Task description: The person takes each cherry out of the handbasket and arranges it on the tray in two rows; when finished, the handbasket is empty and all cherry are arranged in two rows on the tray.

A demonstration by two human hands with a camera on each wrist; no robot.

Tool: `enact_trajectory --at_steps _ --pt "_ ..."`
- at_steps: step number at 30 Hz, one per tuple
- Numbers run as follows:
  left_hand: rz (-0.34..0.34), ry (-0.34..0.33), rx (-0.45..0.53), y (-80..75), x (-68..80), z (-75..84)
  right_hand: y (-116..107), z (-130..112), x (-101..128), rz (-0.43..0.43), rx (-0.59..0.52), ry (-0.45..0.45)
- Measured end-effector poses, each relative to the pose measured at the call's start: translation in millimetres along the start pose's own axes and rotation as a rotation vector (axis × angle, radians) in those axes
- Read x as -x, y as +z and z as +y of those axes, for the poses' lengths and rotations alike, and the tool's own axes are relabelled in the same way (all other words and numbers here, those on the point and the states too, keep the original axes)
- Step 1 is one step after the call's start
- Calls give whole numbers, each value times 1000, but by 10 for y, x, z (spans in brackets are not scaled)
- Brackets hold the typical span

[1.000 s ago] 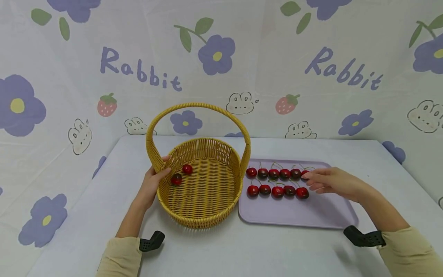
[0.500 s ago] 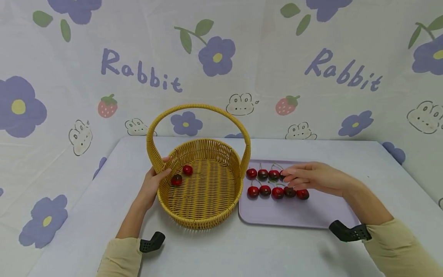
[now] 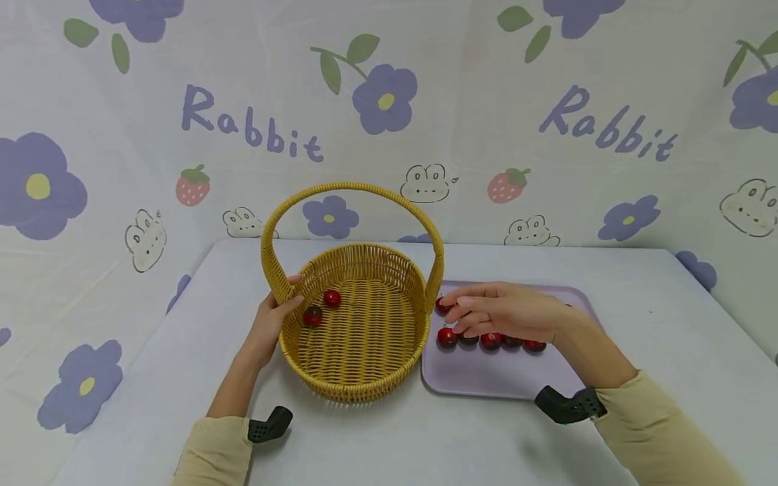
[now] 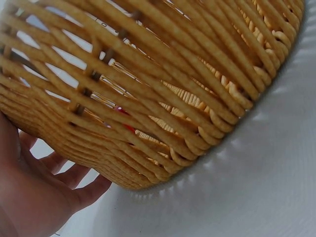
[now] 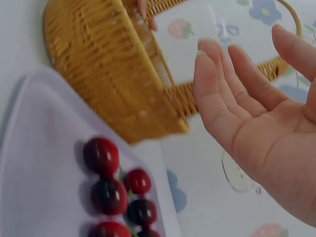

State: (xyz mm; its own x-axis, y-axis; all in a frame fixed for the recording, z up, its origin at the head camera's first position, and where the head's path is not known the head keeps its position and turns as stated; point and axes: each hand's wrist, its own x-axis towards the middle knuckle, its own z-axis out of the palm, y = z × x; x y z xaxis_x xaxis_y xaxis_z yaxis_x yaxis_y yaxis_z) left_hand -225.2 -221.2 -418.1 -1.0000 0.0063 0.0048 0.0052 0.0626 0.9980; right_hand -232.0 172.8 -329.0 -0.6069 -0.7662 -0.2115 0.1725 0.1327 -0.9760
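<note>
Cherries lined up on a tray beside a wicker basket

Head view: the right hand (image 3: 507, 312) hovers flat and empty over the cherries (image 3: 489, 339) on the lilac tray (image 3: 504, 378); the left hand (image 3: 270, 322) steadies the basket (image 3: 355, 324) on a white table (image 3: 425, 439). Left wrist view: its fingers (image 4: 59, 170) rest against stiff weave. Right wrist view: the fruit looks small, smooth, likely slippery, best pinched at the stem.
</note>
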Motion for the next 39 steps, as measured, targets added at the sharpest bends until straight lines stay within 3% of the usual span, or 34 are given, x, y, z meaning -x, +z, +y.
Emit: enact_trajectory --at_steps 10,22,33,39 --pt "-1 -22 18 1 8 2 294 -37 -344 -41 -5 -12" --pt "3 -28 17 5 15 4 594 -157 -789 12 -18 8" --pt "1 -13 23 -3 -2 15 680 -276 -1180 145 -59 83" --pt "4 -13 24 -8 2 16 685 -300 -1354 191 -26 113"
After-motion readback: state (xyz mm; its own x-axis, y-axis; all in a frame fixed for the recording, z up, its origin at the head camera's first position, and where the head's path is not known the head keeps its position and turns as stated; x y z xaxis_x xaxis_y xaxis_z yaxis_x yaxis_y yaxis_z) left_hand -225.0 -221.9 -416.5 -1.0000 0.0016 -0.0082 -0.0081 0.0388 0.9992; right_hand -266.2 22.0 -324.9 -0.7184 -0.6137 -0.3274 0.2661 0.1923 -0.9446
